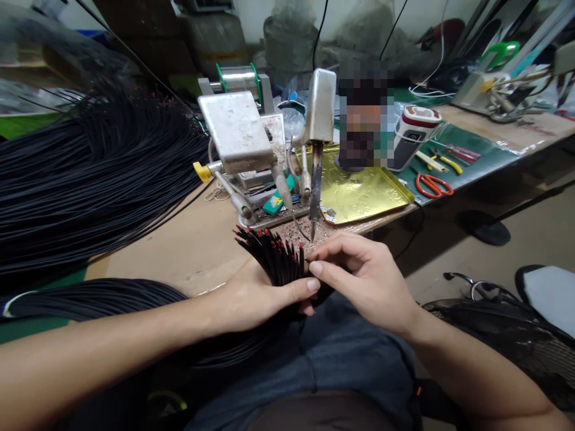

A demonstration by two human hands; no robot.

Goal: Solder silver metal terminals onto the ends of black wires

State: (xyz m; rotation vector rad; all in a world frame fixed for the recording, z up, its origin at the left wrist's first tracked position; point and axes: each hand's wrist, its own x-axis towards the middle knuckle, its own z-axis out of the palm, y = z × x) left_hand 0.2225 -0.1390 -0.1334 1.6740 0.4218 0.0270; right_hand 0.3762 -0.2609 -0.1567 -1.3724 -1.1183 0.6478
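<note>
My left hand [265,293] wraps around a thick bundle of black cables [282,263], whose red-tipped ends fan out above the fist. Beside it, the thumb and index finger of my right hand [359,278] pinch together at the right edge of the bundle, on what looks like a single black cable end. Just beyond the hands, a soldering iron [315,185] points down from its holder. A thin solder feed tube [287,194] angles toward that tip from a metal feeder box [236,131]. Solder crumbs litter the board under the tip.
A large heap of black cables [90,173] lies left, with another tied bundle [112,296] nearer. Behind stands a solder spool [240,84]. To the right are a gold tray [363,194], orange-handled scissors [433,185], yellow-handled pliers [444,160] and a white-and-grey device [411,137].
</note>
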